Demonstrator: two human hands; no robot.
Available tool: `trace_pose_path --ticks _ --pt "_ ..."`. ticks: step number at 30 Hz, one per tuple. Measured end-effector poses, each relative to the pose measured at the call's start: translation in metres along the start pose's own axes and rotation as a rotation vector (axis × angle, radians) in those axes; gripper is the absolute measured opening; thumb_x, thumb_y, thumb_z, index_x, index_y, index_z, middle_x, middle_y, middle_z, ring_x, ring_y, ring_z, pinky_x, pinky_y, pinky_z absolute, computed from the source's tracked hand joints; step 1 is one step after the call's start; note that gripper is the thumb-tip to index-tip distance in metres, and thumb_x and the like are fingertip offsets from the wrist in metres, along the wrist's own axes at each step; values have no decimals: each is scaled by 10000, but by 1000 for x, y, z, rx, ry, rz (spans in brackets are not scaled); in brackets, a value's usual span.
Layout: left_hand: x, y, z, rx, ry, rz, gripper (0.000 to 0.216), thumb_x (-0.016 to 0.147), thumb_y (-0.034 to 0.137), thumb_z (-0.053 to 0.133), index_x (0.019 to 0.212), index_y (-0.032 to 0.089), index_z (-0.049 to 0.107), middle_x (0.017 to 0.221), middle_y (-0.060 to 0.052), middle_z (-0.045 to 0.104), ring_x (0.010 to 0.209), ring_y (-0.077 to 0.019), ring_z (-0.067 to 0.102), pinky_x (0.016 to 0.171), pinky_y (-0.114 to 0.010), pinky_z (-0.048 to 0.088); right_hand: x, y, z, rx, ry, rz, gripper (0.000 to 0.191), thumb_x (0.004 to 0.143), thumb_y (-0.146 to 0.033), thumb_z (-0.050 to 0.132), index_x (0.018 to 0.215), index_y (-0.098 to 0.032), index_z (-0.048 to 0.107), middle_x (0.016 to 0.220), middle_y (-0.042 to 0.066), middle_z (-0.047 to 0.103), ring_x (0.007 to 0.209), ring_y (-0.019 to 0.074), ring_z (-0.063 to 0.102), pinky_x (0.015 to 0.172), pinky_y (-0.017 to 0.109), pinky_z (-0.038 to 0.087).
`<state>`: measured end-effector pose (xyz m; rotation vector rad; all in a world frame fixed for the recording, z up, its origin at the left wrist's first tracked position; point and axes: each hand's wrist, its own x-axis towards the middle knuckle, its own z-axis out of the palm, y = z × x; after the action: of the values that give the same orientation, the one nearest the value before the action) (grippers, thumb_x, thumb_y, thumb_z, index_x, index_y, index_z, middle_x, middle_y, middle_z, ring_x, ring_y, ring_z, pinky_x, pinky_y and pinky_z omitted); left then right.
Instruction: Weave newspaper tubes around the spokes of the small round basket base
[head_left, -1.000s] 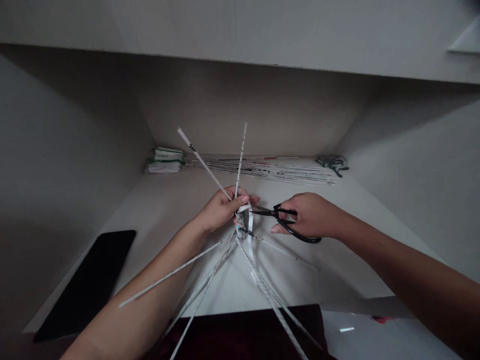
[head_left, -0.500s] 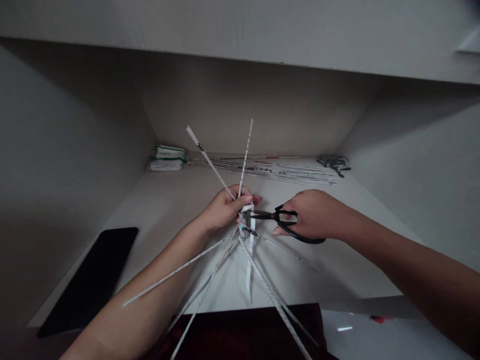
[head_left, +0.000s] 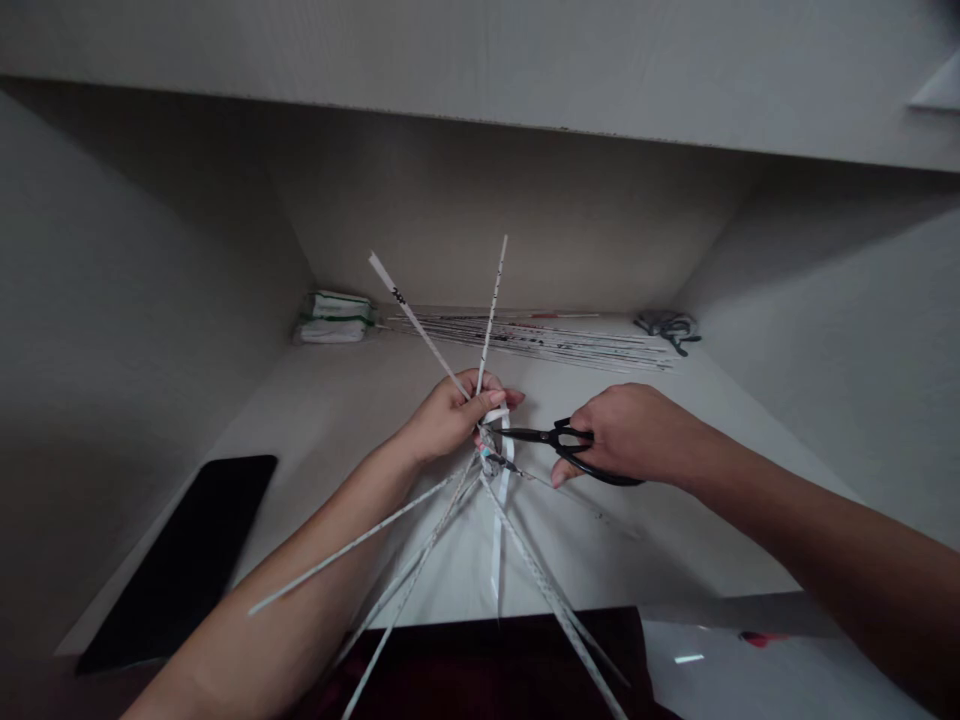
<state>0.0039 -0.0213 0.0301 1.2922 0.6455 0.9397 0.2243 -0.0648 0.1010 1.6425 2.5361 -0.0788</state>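
Weave sits mid-view, its top pinched between the left hand's fingers; the right hand's fingers wrap the scissors, blades at the strip. Trimming seems in hand; cutting calls for a steady pinch.

Scissors in the right hand sit right of the paper weaving in the left hand. Beyond both, paper sticks lie between a packet, left, and a bundle, right; left of the left forearm, a slab.

Left grip holds woven strips; right grip, scissors.
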Motion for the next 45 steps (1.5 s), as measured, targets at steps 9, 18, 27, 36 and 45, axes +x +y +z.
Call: trace_pose_path --ticks 9,18,27,36,45 --pt "4 -2 -1 -28 86 19 243 779 363 691 791 142 591 998 -135 719 721 -154 643 542 -237 445 -6 33 22 210 60 108 484 691 -687 610 561 -221 621 483 -5 536 472 139 455 490 275 236" --pt "2 -1 5 -71 85 -21 256 761 356 720 774 140 583 989 -141 719 679 -144 633 541 -241 444 -9 30 50 849 133 196 337 725 -500 679 841 -188 730 729 15 671 693 170 592 624 267 410" --pt "0 -2 7 -106 50 -32 332 730 412 746 780 134 570 975 -137 714 651 -134 620 532 -236 427 22 -28 70 1381 81 173 341 623 -455 756 745 -162 630 588 -29 535 541 108 448 527 247 348" --pt "1 -7 9 -58 35 -45 323 769 429 704 823 150 550 1161 -160 658 848 -205 677 460 -191 417 -22 66 37 261 346 405 246 770 -428 575 760 -194 649 674 68 636 614 204 555 554 303 329" --pt "2 -11 5 -20 11 -70 327 797 437 666 855 146 528 1180 -161 633 703 -166 699 406 -171 423 -83 222 70 -31 60 928 347 771 -492 578 659 -183 686 781 245 671 671 350 645 520 396 355"
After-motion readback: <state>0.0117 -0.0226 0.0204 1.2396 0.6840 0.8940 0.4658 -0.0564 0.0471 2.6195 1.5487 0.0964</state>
